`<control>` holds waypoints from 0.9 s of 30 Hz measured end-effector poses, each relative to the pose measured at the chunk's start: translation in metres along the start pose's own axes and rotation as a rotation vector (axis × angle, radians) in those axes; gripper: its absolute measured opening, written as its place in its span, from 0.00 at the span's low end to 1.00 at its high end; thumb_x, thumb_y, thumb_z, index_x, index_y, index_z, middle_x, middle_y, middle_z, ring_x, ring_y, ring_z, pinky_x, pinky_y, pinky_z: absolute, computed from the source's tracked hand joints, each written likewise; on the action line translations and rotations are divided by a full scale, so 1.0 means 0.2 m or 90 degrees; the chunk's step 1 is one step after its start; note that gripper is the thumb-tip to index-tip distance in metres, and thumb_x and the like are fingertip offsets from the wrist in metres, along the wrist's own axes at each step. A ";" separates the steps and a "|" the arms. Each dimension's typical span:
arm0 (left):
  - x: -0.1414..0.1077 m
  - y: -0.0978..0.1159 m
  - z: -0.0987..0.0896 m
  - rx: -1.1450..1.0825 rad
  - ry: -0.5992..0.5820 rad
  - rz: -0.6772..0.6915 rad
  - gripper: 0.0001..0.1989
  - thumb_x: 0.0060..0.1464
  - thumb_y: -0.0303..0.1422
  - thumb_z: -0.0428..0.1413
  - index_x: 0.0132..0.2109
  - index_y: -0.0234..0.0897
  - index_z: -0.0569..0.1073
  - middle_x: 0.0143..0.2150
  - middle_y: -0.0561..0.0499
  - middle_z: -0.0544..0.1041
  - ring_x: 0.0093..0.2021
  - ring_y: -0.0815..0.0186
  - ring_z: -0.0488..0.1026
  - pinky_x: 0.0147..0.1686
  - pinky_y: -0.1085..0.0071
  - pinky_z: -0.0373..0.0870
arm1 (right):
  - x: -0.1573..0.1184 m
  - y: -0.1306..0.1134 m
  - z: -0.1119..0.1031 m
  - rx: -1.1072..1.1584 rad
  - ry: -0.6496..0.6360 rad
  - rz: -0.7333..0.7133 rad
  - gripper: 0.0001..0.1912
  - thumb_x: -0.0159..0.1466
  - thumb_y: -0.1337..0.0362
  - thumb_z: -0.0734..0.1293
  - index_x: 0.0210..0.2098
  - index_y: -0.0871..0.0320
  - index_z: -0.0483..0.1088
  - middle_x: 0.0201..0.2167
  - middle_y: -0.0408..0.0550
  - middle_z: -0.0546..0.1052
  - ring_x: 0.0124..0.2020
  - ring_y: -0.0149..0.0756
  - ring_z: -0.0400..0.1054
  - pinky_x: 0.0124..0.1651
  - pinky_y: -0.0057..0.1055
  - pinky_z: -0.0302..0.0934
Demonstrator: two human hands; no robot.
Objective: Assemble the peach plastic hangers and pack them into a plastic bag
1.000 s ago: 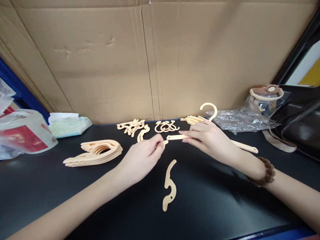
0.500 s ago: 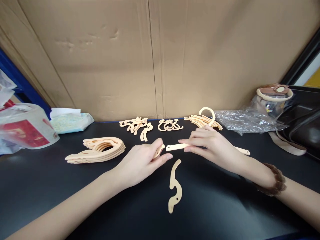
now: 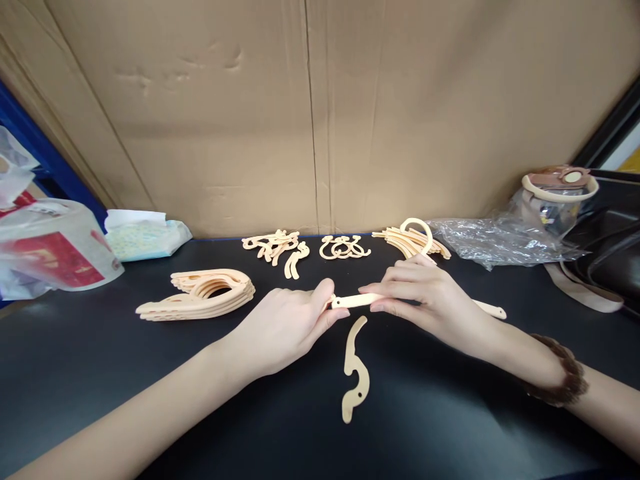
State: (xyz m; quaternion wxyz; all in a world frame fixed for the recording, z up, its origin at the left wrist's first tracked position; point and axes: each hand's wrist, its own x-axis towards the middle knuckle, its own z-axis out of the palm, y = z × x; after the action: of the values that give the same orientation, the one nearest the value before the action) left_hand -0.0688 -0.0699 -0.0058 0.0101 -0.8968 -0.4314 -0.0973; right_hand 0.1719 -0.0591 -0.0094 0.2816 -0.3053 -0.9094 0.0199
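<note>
My right hand (image 3: pixel 425 293) pinches a cream plastic bar (image 3: pixel 356 301) with a hole near each end; a cream hook (image 3: pixel 421 230) rises above that hand. My left hand (image 3: pixel 295 327) is closed on a small cream piece, mostly hidden by the fingers, and its fingertips meet the bar's left end. Nearer to me, a curved cream piece (image 3: pixel 356 380) with one hole lies flat on the black table (image 3: pixel 425 427). To the left of my left hand is a stack of curved cream pieces (image 3: pixel 205 303).
Behind the hands lie piles of cream arms (image 3: pixel 270 247), hooks (image 3: pixel 344 247) and bars (image 3: pixel 395 241). A tissue pack (image 3: pixel 145 237) and a tape roll (image 3: pixel 65 243) are left; clear plastic wrap (image 3: pixel 500 240), a bottle (image 3: pixel 557 200) and a black bag (image 3: pixel 610 247) are right. Cardboard (image 3: pixel 225 120) stands behind.
The gap between the hands has closed: the bar's left end now touches the piece at my left fingertips. The whole view has shifted slightly.
</note>
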 end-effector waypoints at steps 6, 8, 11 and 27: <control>-0.02 0.00 0.00 0.058 -0.027 0.030 0.16 0.68 0.43 0.33 0.38 0.40 0.58 0.20 0.54 0.71 0.17 0.61 0.70 0.18 0.71 0.47 | -0.01 -0.01 0.01 0.014 0.009 -0.009 0.13 0.69 0.59 0.61 0.46 0.55 0.75 0.27 0.42 0.73 0.32 0.32 0.64 0.38 0.32 0.51; -0.02 0.00 0.00 0.058 -0.033 0.041 0.16 0.68 0.42 0.32 0.38 0.40 0.58 0.20 0.53 0.71 0.17 0.60 0.70 0.18 0.71 0.47 | -0.01 -0.02 0.02 0.012 0.018 -0.016 0.13 0.69 0.59 0.61 0.46 0.55 0.75 0.27 0.42 0.73 0.32 0.32 0.64 0.39 0.33 0.51; -0.03 0.01 0.00 0.040 -0.040 0.040 0.16 0.68 0.42 0.31 0.37 0.41 0.56 0.18 0.56 0.68 0.17 0.61 0.68 0.18 0.71 0.48 | -0.02 -0.02 0.02 0.001 0.033 -0.033 0.12 0.69 0.61 0.62 0.46 0.56 0.75 0.29 0.43 0.75 0.33 0.32 0.66 0.41 0.33 0.51; -0.02 0.05 -0.02 0.162 -0.062 0.070 0.17 0.69 0.35 0.34 0.37 0.36 0.62 0.20 0.54 0.73 0.18 0.61 0.73 0.17 0.72 0.53 | -0.02 -0.01 0.03 -0.052 -0.006 -0.057 0.16 0.71 0.60 0.58 0.48 0.58 0.74 0.26 0.43 0.71 0.30 0.32 0.63 0.38 0.32 0.50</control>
State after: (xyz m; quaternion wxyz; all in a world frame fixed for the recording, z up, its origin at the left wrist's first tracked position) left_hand -0.0645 -0.0791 -0.0010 0.1085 -0.9141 -0.3908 0.0023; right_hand 0.1696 -0.0626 -0.0148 0.2648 -0.2756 -0.9236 -0.0285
